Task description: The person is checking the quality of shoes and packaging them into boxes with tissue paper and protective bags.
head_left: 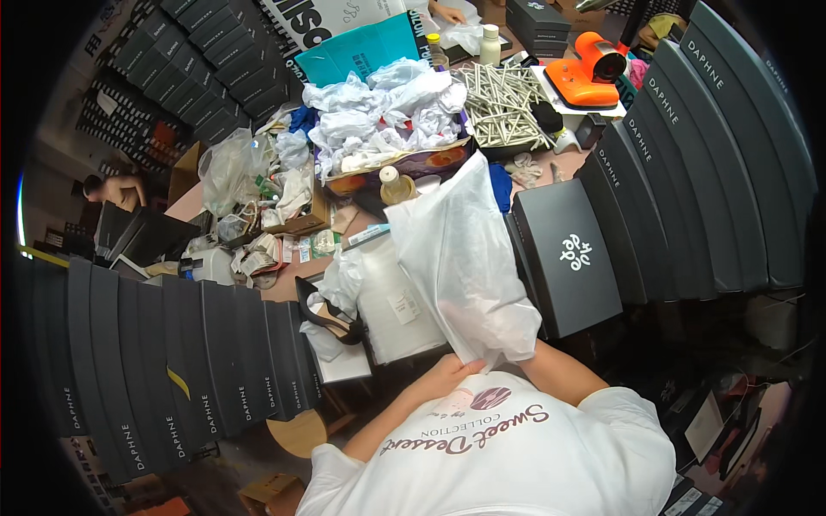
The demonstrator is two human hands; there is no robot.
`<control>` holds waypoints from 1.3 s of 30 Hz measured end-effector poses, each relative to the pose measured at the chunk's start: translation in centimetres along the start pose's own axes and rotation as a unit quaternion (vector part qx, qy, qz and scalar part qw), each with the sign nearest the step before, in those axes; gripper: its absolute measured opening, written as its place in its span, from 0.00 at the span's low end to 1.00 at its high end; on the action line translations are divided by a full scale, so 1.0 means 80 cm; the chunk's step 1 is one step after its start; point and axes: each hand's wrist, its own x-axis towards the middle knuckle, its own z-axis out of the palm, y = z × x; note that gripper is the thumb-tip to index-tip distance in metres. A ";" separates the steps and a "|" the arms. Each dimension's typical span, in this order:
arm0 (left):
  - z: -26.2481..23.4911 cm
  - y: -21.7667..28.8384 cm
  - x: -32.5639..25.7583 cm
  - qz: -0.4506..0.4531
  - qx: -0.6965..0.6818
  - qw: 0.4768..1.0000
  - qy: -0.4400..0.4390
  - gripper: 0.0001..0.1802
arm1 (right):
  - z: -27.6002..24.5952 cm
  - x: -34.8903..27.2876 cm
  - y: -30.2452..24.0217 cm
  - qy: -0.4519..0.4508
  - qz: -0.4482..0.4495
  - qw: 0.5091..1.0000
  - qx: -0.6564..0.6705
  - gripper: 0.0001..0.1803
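Observation:
A white translucent plastic bag (456,249) stretches from my waist out over the table. My left hand (449,375) pinches the bag's near edge, close to my shirt. My right hand (535,351) is inside the bag; a pinkish shape shows through the plastic, but its fingers are hidden. Whether anything else is in the bag I cannot tell. Left of the bag lies a stack of white wrapping sheets (383,322) with a small label on it. A black high-heeled shoe (340,325) rests beside it on white tissue paper (344,279).
Tall rows of dark shoeboxes (172,353) stand at left and more shoeboxes (654,172) at right. A closed dark box (568,284) lies right of the bag. Beyond are a crate of crumpled white paper (387,112), many pale sticks (503,103), a bottle (394,185) and an orange device (589,73).

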 end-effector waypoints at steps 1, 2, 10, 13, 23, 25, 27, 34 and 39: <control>-0.005 -0.002 0.001 0.042 0.044 0.998 0.002 0.22 | -0.009 0.011 -0.016 -0.009 0.039 0.999 0.030 0.24; -0.013 0.013 0.004 0.004 0.123 0.992 -0.017 0.21 | -0.009 0.015 -0.022 0.027 0.055 0.996 0.060 0.24; -0.070 -0.032 -0.023 0.203 0.277 0.894 0.289 0.20 | -0.021 0.030 0.053 0.081 -0.094 0.836 -0.535 0.23; -0.179 -0.086 -0.052 0.142 0.211 0.721 0.644 0.33 | -0.022 0.048 0.125 0.120 -0.005 0.904 -0.411 0.21; -0.287 -0.196 -0.066 -0.011 -0.199 0.742 0.640 0.33 | -0.010 0.005 -0.079 -0.173 0.102 0.979 0.022 0.15; -0.279 -0.216 -0.059 0.032 -0.298 0.748 0.592 0.31 | 0.028 0.046 -0.118 -0.158 0.048 0.985 0.050 0.22; -0.273 -0.214 -0.074 0.071 -0.357 0.725 0.585 0.27 | 0.075 0.081 -0.139 -0.136 -0.079 0.988 0.000 0.35; -0.163 -0.080 -0.131 0.194 -0.384 0.772 0.469 0.20 | 0.109 0.112 -0.176 -0.150 -0.197 0.963 0.105 0.43; -0.265 -0.041 -0.089 0.142 0.027 0.851 0.505 0.19 | 0.031 0.064 -0.139 -0.060 0.041 0.888 0.455 0.33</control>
